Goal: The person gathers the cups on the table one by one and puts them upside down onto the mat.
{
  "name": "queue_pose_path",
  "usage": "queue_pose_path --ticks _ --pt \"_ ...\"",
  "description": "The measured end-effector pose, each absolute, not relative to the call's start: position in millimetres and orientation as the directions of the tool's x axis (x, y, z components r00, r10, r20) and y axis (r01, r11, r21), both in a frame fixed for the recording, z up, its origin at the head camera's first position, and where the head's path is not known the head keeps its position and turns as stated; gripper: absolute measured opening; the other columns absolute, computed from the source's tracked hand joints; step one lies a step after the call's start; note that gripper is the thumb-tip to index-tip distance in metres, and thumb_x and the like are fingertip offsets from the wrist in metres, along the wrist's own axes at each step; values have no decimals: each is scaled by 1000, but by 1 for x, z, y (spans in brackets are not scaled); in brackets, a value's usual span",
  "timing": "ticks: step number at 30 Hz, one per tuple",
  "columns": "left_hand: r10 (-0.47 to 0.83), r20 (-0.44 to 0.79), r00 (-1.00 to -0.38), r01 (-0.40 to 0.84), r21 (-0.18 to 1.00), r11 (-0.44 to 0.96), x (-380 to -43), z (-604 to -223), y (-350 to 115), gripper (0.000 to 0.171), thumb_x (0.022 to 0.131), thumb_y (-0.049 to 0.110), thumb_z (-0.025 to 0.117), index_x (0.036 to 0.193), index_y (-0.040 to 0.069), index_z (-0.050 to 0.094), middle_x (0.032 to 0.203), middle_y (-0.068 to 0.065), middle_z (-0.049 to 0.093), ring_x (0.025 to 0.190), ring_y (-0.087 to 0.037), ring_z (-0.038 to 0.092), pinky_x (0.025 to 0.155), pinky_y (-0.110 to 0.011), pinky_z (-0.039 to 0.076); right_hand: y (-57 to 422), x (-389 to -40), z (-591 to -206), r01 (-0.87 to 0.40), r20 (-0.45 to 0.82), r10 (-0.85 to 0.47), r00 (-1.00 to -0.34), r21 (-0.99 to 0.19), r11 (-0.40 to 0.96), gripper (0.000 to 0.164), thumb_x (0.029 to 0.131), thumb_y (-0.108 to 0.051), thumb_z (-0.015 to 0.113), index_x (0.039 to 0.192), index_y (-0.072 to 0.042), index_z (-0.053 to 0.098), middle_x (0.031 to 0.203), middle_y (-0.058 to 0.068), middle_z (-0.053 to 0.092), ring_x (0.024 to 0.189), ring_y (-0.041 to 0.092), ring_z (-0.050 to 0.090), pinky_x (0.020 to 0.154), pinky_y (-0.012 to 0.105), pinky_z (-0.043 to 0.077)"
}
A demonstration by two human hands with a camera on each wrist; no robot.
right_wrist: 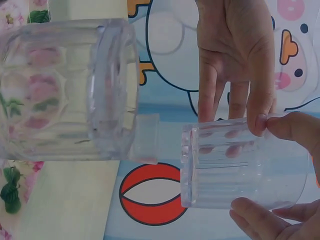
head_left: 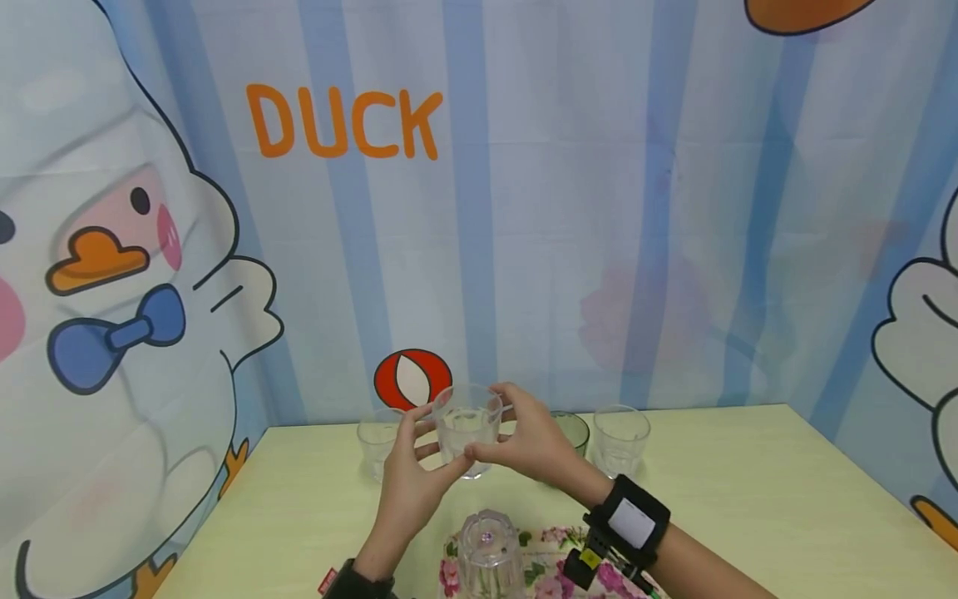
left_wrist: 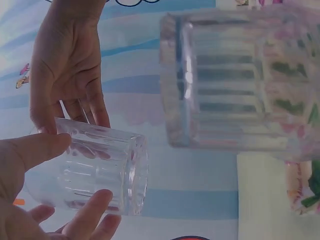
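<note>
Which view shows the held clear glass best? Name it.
Right wrist view: the clear glass is large, its base and most of its wall uncovered. The head view shows it small, upright between the left hand and right hand. The left wrist view is close, but fingers cover more.

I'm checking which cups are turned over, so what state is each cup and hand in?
Clear, round, glassy cup at centre: upright, held.
Clear, fluted, glassy cup on the pink-flowered mat: upside down.
Clear, round, glassy cup at left: upright, partly hidden.
Green, round, glassy cup: upright, partly hidden.
Clear, round, glassy cup at right: upright.
Left hand: grip on centre cup.
Right hand: grip on centre cup.
</note>
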State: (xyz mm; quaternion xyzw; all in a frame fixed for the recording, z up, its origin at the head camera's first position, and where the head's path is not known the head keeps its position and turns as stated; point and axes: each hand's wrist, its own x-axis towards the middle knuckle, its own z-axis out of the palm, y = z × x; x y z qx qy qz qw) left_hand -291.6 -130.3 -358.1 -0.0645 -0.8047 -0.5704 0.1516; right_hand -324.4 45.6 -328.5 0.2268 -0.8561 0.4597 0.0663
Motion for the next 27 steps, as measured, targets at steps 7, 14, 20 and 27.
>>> queue_pose_path --ticks 7,14,20,27 --pt "-60 324 -944 287 898 333 -279 -350 -126 71 80 30 78 138 23 39 138 -17 50 114 -36 61 71 -34 62 48 -311 -320 -429 317 -304 -898 -780 456 79 75 -26 81 142 -11 41 138 12 51 115 29 60 84 37 60" --pt "-45 318 -947 290 905 311 -271 -344 -120 72 81 30 77 140 23 38 140 -16 47 116 -35 59 78 -35 62 51 -299 -315 -433 336 -282 -899 -786 442 80 75 -23 81 143 -10 41 135 12 52 115 31 59 85 37 60" --pt "-42 310 -950 282 907 314 -263 -339 -116 70 79 33 78 137 25 39 139 -13 48 116 -32 59 79 -38 62 56 -290 -311 -428 334 -275 -901 -783 452 81 75 -25 82 143 -11 41 132 11 53 115 31 59 83 35 60" --pt "-41 298 -954 268 905 330 -256 -333 -112 74 78 36 79 138 25 38 140 -12 48 117 -32 59 78 -39 62 62 -278 -303 -427 338 -268 -902 -780 458 79 74 -27 82 142 -15 42 131 10 54 112 28 60 83 32 60"
